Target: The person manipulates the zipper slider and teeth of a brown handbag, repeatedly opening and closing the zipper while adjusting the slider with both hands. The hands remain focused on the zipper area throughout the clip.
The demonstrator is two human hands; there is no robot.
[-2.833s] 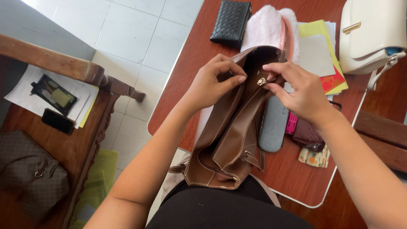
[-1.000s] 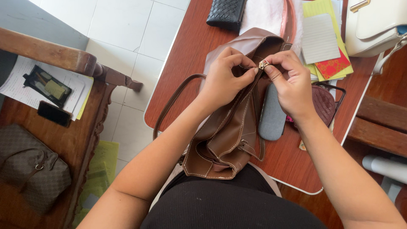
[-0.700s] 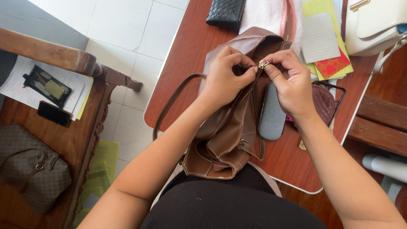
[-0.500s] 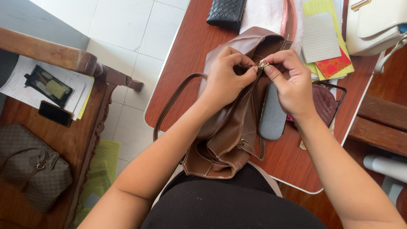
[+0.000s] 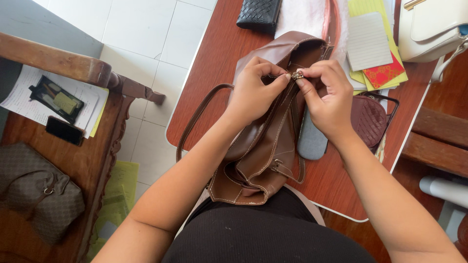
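A brown leather bag (image 5: 265, 146) lies on the reddish table (image 5: 214, 63), its lower end hanging over the near edge onto my lap. My left hand (image 5: 253, 92) pinches the bag's upper edge just left of a small metal clasp (image 5: 296, 75). My right hand (image 5: 329, 97) grips the same edge from the right, thumb and forefinger on the clasp. One strap (image 5: 195, 122) loops out to the left.
On the table lie a black woven wallet (image 5: 258, 14), a pink cloth (image 5: 304, 17), coloured papers (image 5: 373, 48), a grey case (image 5: 312, 139), a maroon woven pouch (image 5: 370, 117) and a cream handbag (image 5: 434, 27). A wooden bench at left holds papers (image 5: 53, 100), a phone (image 5: 64, 130) and a brown bag (image 5: 39, 195).
Since 2.8 s ago the bag's mouth has been drawn together and both hands have closed in on the clasp. Over the last second they barely move.
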